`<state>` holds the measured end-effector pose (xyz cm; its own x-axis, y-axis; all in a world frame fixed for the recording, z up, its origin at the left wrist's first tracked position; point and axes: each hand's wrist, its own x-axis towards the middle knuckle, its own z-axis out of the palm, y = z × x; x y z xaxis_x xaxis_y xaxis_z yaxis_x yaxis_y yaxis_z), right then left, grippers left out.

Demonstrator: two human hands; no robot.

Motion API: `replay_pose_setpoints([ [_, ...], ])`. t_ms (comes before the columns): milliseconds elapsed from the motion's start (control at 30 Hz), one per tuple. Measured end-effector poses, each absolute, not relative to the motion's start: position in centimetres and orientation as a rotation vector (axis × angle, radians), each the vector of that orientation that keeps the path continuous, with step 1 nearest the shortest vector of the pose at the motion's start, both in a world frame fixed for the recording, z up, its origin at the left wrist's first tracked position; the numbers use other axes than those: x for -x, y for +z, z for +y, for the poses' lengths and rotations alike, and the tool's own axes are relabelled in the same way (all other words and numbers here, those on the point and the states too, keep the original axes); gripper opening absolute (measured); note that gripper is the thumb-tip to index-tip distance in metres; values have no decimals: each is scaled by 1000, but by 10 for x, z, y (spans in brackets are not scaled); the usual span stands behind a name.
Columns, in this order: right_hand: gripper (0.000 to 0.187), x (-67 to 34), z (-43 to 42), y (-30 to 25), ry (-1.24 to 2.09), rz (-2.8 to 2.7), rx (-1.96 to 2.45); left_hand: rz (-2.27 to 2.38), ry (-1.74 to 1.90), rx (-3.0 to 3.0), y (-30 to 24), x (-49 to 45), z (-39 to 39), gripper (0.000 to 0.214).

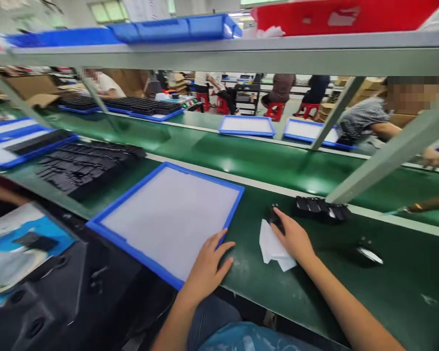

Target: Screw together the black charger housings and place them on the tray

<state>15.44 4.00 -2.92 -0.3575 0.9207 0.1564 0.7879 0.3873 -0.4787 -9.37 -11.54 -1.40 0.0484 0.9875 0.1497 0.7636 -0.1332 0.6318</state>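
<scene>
My left hand (210, 263) rests at the right edge of a shallow blue tray (131, 246) with a white lining. Its fingers are spread and nothing is in them. Farther right, my right hand (294, 239) is closed around a small black power adapter (275, 217), partly hidden by the fingers. A white cloth (272, 246) lies beneath that hand on the green bench. Just beyond it stands a row of similar black adapters (320, 208). Another black adapter (368, 254) with a shiny face and small prongs lies to the right.
Many black pieces (84, 165) lie on the bench at left, near more blue trays (25, 158). A slanted post (391, 141) and an overhead shelf (212, 58) frame the bench. A screwdriver-like tool (428, 204) is at right. Co-workers sit across the green conveyor (219, 156).
</scene>
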Motion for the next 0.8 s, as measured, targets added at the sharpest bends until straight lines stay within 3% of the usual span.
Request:
replay_pose_setpoints([
  [367, 44, -103, 44, -3, 1150, -1778, 1283, 1771, 791, -2038, -19, 98, -114, 32],
  [500, 33, -107, 18, 24, 1661, -1263, 1068, 1840, 1013, -1997, -3, 88, -116, 39],
  [600, 30, -105, -19, 40, 2071, -696, 868, 1833, 1263, -1951, 28, 67, -118, 60],
  [700, 29, -99, -50, 48, 2201, -446, 830, 1705, 1467, -2012, 56, 43, -113, 73],
  [800, 31, -98, -66, 51, 2276, -290, 832, 1631, 1565, -2030, 68, 26, -105, 66],
])
